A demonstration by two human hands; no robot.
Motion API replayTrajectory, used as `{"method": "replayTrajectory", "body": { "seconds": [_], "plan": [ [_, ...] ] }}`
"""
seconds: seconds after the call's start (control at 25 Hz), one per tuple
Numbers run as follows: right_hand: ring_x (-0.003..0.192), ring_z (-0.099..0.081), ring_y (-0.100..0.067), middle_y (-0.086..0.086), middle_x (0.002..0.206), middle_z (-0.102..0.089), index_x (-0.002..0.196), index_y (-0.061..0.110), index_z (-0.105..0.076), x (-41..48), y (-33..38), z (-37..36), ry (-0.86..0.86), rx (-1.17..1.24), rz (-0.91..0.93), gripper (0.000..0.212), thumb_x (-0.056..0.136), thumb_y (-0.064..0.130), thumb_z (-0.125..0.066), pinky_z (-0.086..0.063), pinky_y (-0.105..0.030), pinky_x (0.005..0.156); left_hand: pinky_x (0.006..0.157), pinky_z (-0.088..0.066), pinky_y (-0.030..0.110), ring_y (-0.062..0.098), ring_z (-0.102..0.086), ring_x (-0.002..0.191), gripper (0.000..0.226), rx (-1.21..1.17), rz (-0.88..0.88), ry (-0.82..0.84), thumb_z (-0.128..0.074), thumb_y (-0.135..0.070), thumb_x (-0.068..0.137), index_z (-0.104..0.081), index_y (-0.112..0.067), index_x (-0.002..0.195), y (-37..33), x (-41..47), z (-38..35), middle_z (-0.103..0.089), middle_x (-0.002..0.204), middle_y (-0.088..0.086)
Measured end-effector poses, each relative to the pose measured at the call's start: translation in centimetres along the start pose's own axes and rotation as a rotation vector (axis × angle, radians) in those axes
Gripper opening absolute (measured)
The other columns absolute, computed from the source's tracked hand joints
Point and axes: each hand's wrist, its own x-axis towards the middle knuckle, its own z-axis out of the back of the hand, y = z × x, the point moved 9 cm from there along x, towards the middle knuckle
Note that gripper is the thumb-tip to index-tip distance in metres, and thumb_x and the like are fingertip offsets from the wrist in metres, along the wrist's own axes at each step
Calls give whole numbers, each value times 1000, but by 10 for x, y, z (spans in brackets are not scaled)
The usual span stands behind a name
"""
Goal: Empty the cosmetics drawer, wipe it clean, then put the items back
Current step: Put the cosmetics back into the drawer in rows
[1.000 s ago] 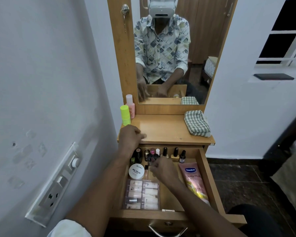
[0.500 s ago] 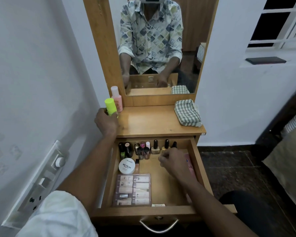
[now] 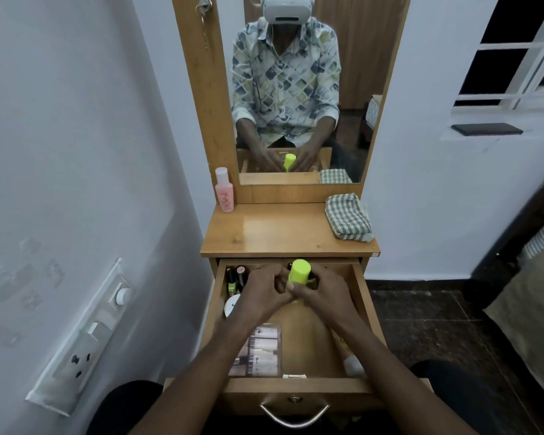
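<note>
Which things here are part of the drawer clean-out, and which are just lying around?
Job: drawer, neon yellow bottle, pink bottle, checked cloth, nail polishes, white jar, clear pouch.
Lying about: wall switch panel, dark slab, hanging key.

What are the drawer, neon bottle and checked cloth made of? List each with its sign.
Drawer: wood or wood-look laminate, semi-gloss; grain lines show.
Neon bottle: likely plastic, matte; evenly coloured yellow-green.
Checked cloth: woven fabric, soft; it lies folded and rumpled.
</note>
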Motion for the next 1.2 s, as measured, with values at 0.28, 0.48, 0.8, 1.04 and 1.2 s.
{"method": "replayTrajectory", "body": {
  "seconds": [0.28,0.48,0.8,1.04,1.2],
  "plan": [
    [86,-61,-19,-4,97,-70,102,8,-68,11,-26,-14,78,-263,-134,34,76,26,-82,-46,-27,66,68,-46,9,1,-64,77,15,14,110,-202,-62,-6,90,-73,-16,95,31,-5,22,-71,87,-8],
    [77,-53,-14,3,84,-57,96,8,-65,21,-25,-28,75,-279,-136,28,76,19,-82,-29,-15,52,70,-55,24,2,-66,80,17,-9,129,-298,-64,-9,89,-73,-23,92,37,-8,34,-71,86,-11],
    [71,-51,-8,1,85,-59,95,7,-63,18,-36,-30,60,-263,-182,16,81,5,-71,-34,-14,52,72,-57,28,3,-65,80,13,-28,100,-307,-63,-12,91,-73,-18,96,34,-6,31,-71,87,-9],
    [79,-66,-18,-5,88,-70,96,8,-68,14,-35,-8,-44,-293,-184,11,92,9,-58,-53,-27,66,72,-52,28,12,-64,78,9,-73,89,-653,-63,-13,90,-71,-13,94,15,-2,73,-69,87,-2],
    [73,-67,-17,-5,83,-70,93,8,-68,12,-39,-4,-73,-238,-163,11,91,9,-58,-59,-42,71,77,-44,23,18,-62,91,25,-96,234,-778,-66,-12,88,-65,-6,113,22,38,108,-65,106,7]
  ]
}}
